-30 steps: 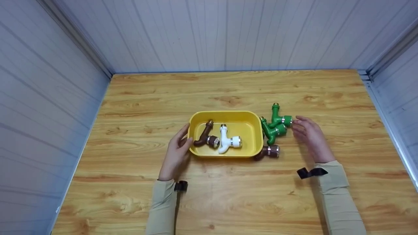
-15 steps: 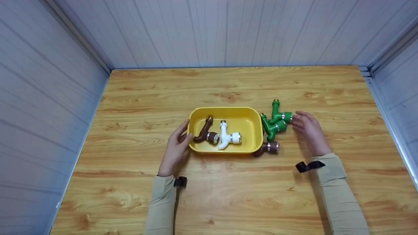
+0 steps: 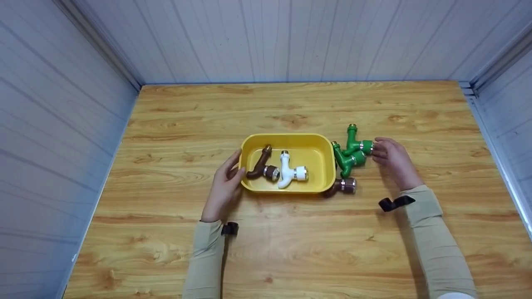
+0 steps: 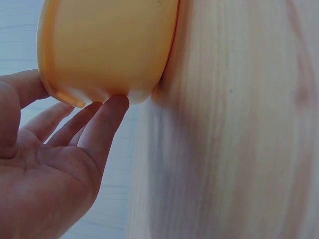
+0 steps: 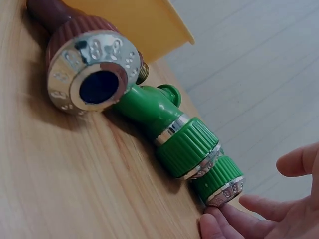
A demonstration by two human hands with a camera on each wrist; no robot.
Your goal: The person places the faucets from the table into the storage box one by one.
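A yellow plastic tub [image 3: 318, 168] holds a brown tap [image 3: 260, 167] and a white tap [image 3: 286, 172]. At its left end my left hand [image 3: 223, 190] touches the outer wall with nearly straight fingers, thumb at the rim. Beside the tub's right end lie two green taps, the rear one [image 3: 352, 141] overlapping the front one [image 3: 343, 160]. Another brown tap [image 3: 347, 185] lies nearer me, its spout partly hidden by the tub. My right hand [image 3: 398, 164] has its fingertips at the rear green tap's knob [image 5: 219, 181], thumb held apart from the fingers.
The wooden tabletop [image 3: 178, 124] is bounded by a panelled back wall [image 3: 266, 41] and panelled side walls. Black straps [image 3: 397, 203] hang at both wrists. A white rounded edge [image 3: 455, 295] shows at the bottom right of the head view.
The whole head view has shifted slightly, with everything appearing higher in it. Both hands, the tub and the taps keep their places relative to one another. A white edge has appeared at bottom right.
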